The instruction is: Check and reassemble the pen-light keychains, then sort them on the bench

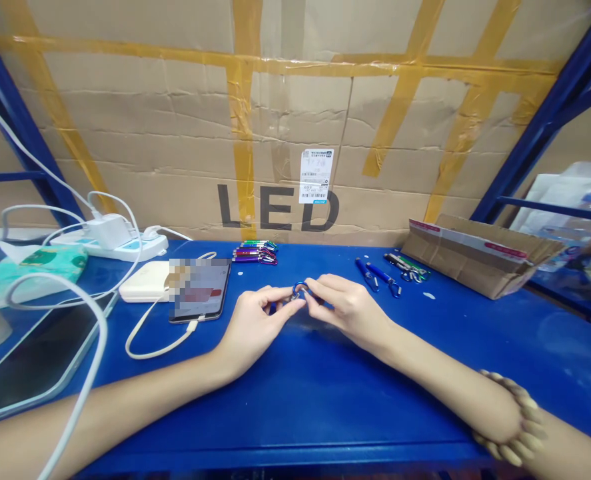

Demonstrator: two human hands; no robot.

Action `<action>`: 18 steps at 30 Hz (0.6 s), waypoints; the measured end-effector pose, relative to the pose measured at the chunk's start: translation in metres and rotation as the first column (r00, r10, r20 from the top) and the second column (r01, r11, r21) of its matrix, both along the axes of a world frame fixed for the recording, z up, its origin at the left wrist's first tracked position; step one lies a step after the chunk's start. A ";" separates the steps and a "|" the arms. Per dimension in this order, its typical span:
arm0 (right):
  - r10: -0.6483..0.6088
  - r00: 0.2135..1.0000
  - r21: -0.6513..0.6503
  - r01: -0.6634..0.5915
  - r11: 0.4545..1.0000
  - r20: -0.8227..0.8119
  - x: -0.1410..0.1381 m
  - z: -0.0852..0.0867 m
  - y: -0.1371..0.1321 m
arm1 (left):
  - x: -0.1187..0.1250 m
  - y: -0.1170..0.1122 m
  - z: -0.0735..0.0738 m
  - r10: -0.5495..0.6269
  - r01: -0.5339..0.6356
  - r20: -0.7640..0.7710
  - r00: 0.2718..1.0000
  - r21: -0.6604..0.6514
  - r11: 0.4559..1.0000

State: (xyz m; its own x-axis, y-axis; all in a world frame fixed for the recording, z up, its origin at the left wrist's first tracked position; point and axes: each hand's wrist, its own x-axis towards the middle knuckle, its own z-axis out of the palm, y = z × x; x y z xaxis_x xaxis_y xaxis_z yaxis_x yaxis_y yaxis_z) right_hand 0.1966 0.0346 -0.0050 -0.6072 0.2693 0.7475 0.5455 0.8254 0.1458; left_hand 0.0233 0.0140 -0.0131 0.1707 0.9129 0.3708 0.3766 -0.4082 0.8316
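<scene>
Blue clip (300, 286) pinched at centre

The left hand (255, 323) grips its left side, the right hand (349, 303) its right, above the blue counter (295, 407); neither is nearer. It arches upward between them, but how its long axis runs cannot be told.

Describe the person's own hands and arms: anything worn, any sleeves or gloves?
The left hand and right hand are ungloved, and no sleeves show on either forearm. Above the right wrist sits a bracelet of chunky, rounded, tan-brown beads. The left arm shows nothing worn; a loose white cable passes in front of it.
</scene>
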 end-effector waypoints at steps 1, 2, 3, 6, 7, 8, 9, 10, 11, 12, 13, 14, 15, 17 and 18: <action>-0.016 1.000 0.030 0.016 0.999 0.011 0.000 0.000 0.000 | 0.000 0.000 0.000 0.010 -0.010 0.007 1.000 -0.014 1.000; -0.034 0.999 0.060 0.033 0.998 0.025 0.000 0.001 0.000 | 0.000 0.000 0.000 0.018 -0.018 0.012 1.000 -0.025 1.000; -0.052 0.998 0.090 0.048 0.995 0.042 -0.001 0.001 -0.001 | 0.000 0.001 0.000 0.023 -0.022 0.013 1.000 -0.032 0.999; -0.090 0.992 0.173 0.073 0.982 0.093 -0.001 0.004 -0.002 | 0.000 0.000 0.002 0.020 -0.019 0.002 1.000 -0.029 0.999; -0.096 0.990 0.197 0.074 0.978 0.106 -0.001 0.004 -0.002 | 0.000 0.000 0.002 0.013 -0.013 -0.002 1.000 -0.023 1.000; -0.099 0.988 0.218 0.072 0.973 0.116 -0.001 0.005 -0.002 | 0.000 -0.001 0.003 0.002 -0.002 -0.003 1.000 -0.018 1.000; -0.101 0.987 0.237 0.070 0.969 0.123 -0.001 0.005 -0.002 | 0.000 -0.001 0.003 -0.015 0.015 -0.002 1.000 -0.016 1.000; -0.102 0.987 0.251 0.068 0.966 0.126 0.000 0.006 -0.001 | 0.001 -0.001 0.003 -0.034 0.034 0.000 0.999 -0.016 0.999; -0.103 0.987 0.260 0.067 0.963 0.127 0.000 0.006 -0.001 | 0.001 -0.001 0.004 -0.054 0.054 0.001 0.999 -0.017 0.998; -0.104 0.986 0.264 0.067 0.962 0.129 -0.001 0.006 -0.001 | 0.001 -0.001 0.004 -0.073 0.073 0.001 0.997 -0.017 0.997; -0.105 0.986 0.264 0.068 0.962 0.129 -0.001 0.006 0.000 | 0.001 -0.001 0.004 -0.092 0.092 0.001 0.996 -0.015 0.996; -0.107 0.986 0.263 0.070 0.962 0.130 -0.001 0.006 0.000 | 0.002 -0.001 0.005 -0.107 0.107 0.001 0.994 -0.012 0.994; -0.109 0.985 0.261 0.071 0.963 0.133 -0.001 0.006 0.000 | 0.002 -0.001 0.005 -0.120 0.120 0.001 0.993 -0.008 0.993; -0.111 0.983 0.262 0.071 0.963 0.144 0.000 0.007 -0.001 | 0.002 0.000 0.005 -0.149 0.149 0.013 0.989 -0.007 0.989; -0.111 0.982 0.264 0.068 0.962 0.150 0.000 0.007 -0.001 | 0.002 0.000 0.006 -0.167 0.167 0.021 0.986 -0.012 0.986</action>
